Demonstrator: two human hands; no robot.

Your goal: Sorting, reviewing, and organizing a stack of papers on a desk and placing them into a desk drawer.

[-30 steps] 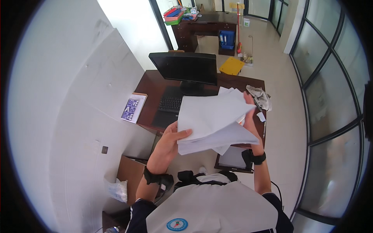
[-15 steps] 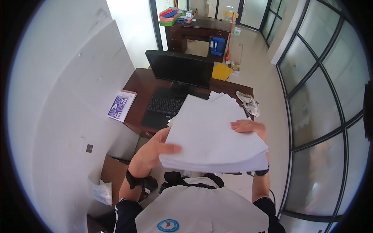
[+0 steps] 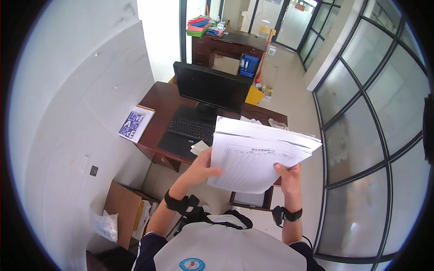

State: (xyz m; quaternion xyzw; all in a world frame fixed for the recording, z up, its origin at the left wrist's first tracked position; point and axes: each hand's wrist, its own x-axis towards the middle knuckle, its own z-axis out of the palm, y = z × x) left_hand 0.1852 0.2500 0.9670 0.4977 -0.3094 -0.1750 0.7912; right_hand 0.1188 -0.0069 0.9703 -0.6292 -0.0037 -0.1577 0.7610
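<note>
A thick stack of white paper sheets (image 3: 253, 158) is raised in front of my chest, tilted up. Its front sheet carries a printed table, and the sheets fan apart in layers along the top. My left hand (image 3: 201, 169) is closed on the left edge; its thumb lies over the front, slightly blurred, and its fingers are hidden behind the paper. At the lower right edge my right hand (image 3: 288, 174) grips the stack, thumb pressed on the front sheet. Both wrists wear black straps with small devices.
Beyond the stack, a brown desk (image 3: 156, 97) bears a black monitor (image 3: 212, 86), a keyboard (image 3: 192, 128), a purple-and-white booklet (image 3: 135, 124) and loose papers. Below the stack is an open drawer (image 3: 253, 199). A brown box (image 3: 121, 210) stands lower left; a framed glass wall (image 3: 357, 149) runs along the right.
The stack has tipped from lying nearly flat, blank side up, to upright with a printed sheet facing me. My right hand has shifted from resting on top to gripping its lower right edge.
</note>
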